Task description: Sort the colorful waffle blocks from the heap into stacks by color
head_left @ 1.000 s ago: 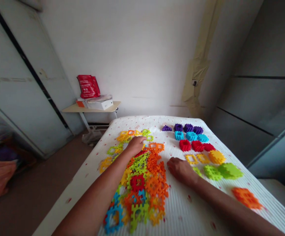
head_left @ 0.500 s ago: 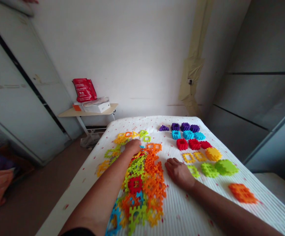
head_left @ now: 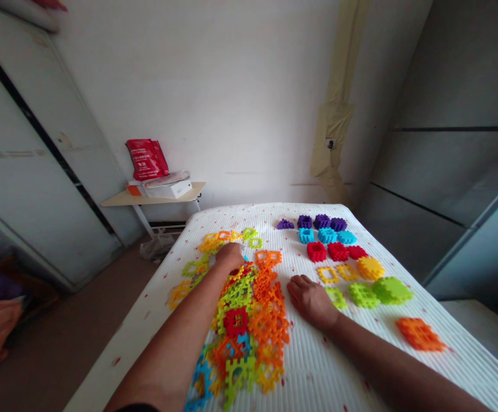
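My left hand (head_left: 230, 257) reaches into the far part of a spread pile of flat notched pieces; its fingers are curled and partly hidden, and what they hold is hidden. Orange pieces (head_left: 265, 292) lie to its right, with a red piece (head_left: 236, 322) and green pieces (head_left: 238, 375) nearer me. My right hand (head_left: 311, 300) rests on the white ribbed cover (head_left: 309, 366), between the pile and the sorted stacks, fingers bent together. Close to its right are a light green piece (head_left: 337, 297) and yellow frames (head_left: 327, 274).
On the right stand stacks in purple (head_left: 322, 221), blue (head_left: 327, 235), red (head_left: 338, 252), yellow (head_left: 370, 268), green (head_left: 391, 290) and orange (head_left: 421, 334). Beyond the bed's left edge a small table (head_left: 124, 198) holds a red bag (head_left: 146, 159) and a white box (head_left: 169, 187).
My left hand has shifted very slightly toward the left within the pile. My right hand stays in place on the cover. The view has moved a little.
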A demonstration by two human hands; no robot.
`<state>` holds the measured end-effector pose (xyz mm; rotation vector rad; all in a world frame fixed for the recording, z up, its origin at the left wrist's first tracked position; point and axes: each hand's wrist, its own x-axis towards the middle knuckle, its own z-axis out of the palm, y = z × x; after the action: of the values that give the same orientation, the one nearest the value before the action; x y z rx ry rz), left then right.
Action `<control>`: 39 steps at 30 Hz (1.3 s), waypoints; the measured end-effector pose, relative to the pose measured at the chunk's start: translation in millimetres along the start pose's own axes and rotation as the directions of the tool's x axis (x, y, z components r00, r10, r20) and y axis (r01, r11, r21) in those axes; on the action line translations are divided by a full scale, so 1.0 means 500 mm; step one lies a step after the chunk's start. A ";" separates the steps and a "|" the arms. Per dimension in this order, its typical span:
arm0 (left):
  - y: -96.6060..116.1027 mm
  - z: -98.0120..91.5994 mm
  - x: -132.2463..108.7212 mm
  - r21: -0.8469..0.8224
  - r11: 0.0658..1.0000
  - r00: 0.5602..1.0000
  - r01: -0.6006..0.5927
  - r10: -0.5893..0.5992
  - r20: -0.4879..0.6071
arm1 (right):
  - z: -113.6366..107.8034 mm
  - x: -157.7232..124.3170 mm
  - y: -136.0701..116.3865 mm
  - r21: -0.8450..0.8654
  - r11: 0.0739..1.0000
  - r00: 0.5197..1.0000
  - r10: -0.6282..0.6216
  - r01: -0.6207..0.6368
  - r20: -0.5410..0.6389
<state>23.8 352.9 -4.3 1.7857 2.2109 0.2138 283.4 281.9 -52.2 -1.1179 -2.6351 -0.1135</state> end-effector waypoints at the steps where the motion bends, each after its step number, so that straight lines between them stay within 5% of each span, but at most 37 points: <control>1: -0.003 -0.006 -0.005 -0.044 0.999 1.000 -0.011 0.010 -0.026 | -0.001 0.000 0.000 0.001 1.000 1.000 0.002 -0.002 0.000; 5: -0.021 -0.033 -0.033 -0.270 0.958 0.986 -0.098 0.058 -0.154 | -0.001 -0.001 0.000 -0.005 1.000 1.000 0.005 -0.005 0.000; 10: -0.034 -0.043 -0.108 -0.575 0.794 0.964 -0.198 0.051 -0.261 | 0.009 -0.002 0.001 -0.018 1.000 1.000 0.008 -0.009 -0.021; 20: -0.029 0.027 -0.256 -0.947 0.304 0.985 -0.103 -0.099 -0.139 | 0.004 0.000 0.000 0.045 0.999 0.999 0.030 -0.030 -0.014; 28: -0.020 0.053 -0.284 -0.942 0.321 0.994 -0.103 -0.003 -0.110 | -0.034 0.013 -0.071 0.370 0.900 0.937 -0.102 0.231 -0.335; 39: -0.013 0.074 -0.283 -0.962 0.270 0.995 -0.026 0.096 0.000 | -0.063 0.050 -0.127 0.311 0.935 0.973 -0.110 0.171 -0.205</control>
<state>56.3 211.1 -22.9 1.0544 1.2974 1.2268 228.3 249.3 -12.5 -0.7680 -2.4491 0.1790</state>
